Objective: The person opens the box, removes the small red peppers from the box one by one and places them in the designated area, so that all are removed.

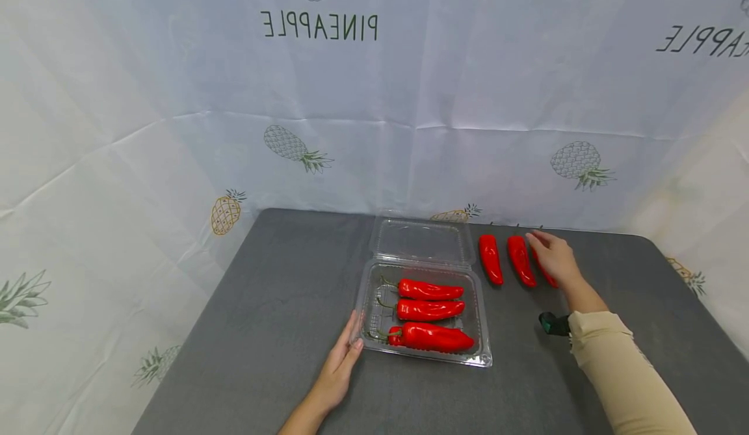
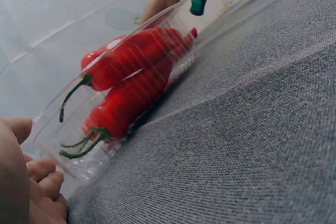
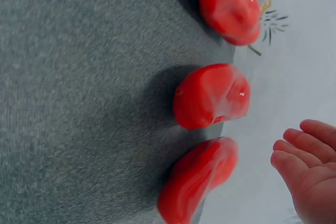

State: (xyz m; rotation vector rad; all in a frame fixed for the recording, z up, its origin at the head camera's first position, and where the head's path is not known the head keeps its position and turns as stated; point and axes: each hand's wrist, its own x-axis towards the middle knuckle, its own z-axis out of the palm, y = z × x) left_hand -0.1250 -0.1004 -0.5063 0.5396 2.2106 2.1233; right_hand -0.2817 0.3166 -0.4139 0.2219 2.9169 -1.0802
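Observation:
A clear plastic clamshell container [image 1: 367, 292] lies on the table with its lid [image 1: 421, 238] folded back. Several red peppers [image 1: 430, 309] with green stems lie crosswise inside, the nearest ones bunched together. My left hand [image 1: 338, 363] holds the container's near left corner, thumb at the rim and fingers along the outer wall [image 2: 68, 169]. To the right, three more red peppers lie in a row: a left one [image 1: 490, 259], a middle one [image 1: 521, 261] and a right one [image 1: 547, 271]. My right hand [image 1: 552, 256] hovers over the right pepper, partly covering it, fingers extended and holding nothing [image 3: 310, 166].
The dark grey table [image 1: 281, 285] extends on both sides of the container. A white cloth [image 1: 409, 97] with pineapple prints hangs directly behind the table's back edge. A dark device with a green part [image 1: 552, 324] sits at my right wrist.

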